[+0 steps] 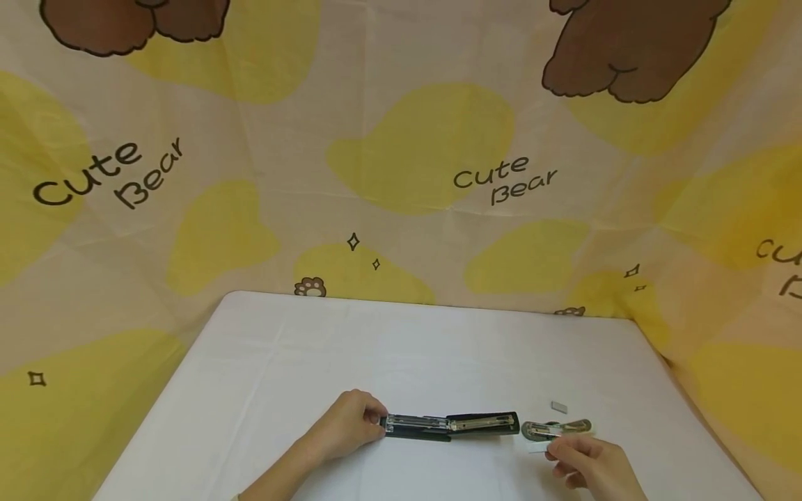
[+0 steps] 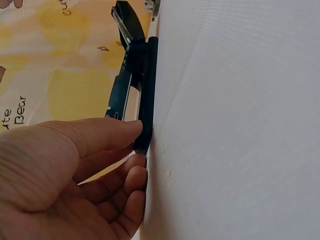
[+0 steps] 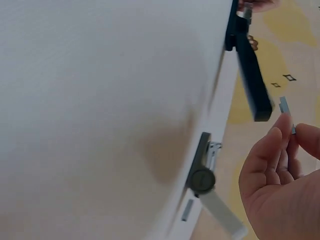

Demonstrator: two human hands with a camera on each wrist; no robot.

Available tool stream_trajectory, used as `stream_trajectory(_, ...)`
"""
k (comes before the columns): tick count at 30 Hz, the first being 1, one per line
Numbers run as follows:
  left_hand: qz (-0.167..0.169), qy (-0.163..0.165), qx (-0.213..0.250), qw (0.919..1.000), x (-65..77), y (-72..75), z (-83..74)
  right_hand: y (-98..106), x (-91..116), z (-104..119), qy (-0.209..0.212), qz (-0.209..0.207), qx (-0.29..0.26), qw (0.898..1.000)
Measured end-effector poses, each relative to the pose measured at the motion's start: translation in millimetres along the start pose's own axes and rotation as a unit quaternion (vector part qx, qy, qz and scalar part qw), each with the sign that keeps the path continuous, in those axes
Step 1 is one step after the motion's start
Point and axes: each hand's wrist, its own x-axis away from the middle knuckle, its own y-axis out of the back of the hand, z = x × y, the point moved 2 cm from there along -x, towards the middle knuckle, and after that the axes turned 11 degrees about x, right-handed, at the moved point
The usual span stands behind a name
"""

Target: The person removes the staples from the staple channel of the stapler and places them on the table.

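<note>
A black stapler [image 1: 484,423] lies on the white table, swung wide open so its metal staple channel shows. My left hand [image 1: 347,423] pinches the left end of the stapler's base between thumb and fingers; the left wrist view shows the thumb [image 2: 125,129] on that end. My right hand [image 1: 592,465] is raised just above the table, right of the black stapler, pinching a thin strip of staples [image 3: 284,105] between thumb and fingertips. Close to that hand is a smaller grey-green stapler [image 1: 536,431], also opened out. Behind it rests another short strip of staples [image 1: 559,407].
The white table [image 1: 376,348] has a cloth-like surface and a rounded far edge. A yellow and beige curtain [image 1: 407,153] with bear prints hangs behind it and along both sides.
</note>
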Motion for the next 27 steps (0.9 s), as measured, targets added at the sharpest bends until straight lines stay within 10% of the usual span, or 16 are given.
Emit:
stream_trajectory(8, -0.004, 0.004, 0.003, 1.0, 0.0, -0.1, 1.3, 3.5, -13.9, -21.7, -0.021, 0.008, 0.081, 0.996)
stream_trajectory(27, -0.009, 0.0, -0.008, 0.9999, 0.5, -0.6, -0.2, -1.4, -24.4, -42.4, -0.059, 0.027, 0.057, 0.996)
